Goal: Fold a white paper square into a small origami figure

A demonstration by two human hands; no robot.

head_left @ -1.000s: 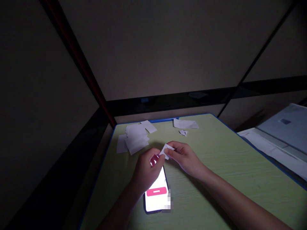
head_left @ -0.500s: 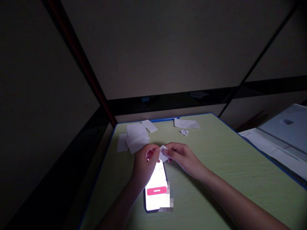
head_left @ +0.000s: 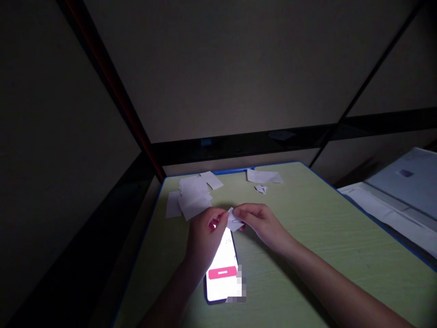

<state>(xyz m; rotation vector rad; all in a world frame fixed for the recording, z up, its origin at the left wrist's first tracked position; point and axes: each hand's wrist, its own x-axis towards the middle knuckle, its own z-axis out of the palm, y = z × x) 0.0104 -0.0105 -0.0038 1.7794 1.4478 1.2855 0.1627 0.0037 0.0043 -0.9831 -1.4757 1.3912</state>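
Note:
A small folded piece of white paper (head_left: 234,220) is pinched between both hands above the green table (head_left: 307,237). My left hand (head_left: 205,237) grips its left side with thumb and fingers closed. My right hand (head_left: 261,223) holds its right side, fingers pressed together. Just below the hands a lit phone (head_left: 222,272) lies face up on the table, its white screen showing a pink bar.
A loose pile of white paper sheets (head_left: 191,196) lies at the table's far left. Another sheet (head_left: 264,176) and a small folded paper piece (head_left: 261,188) sit at the far edge. A pale surface (head_left: 392,200) lies to the right. The room is dim.
Both hands have shifted slightly while working the folded paper; the left fingers have moved up to the paper's left edge. The phone and the paper sheets have stayed put.

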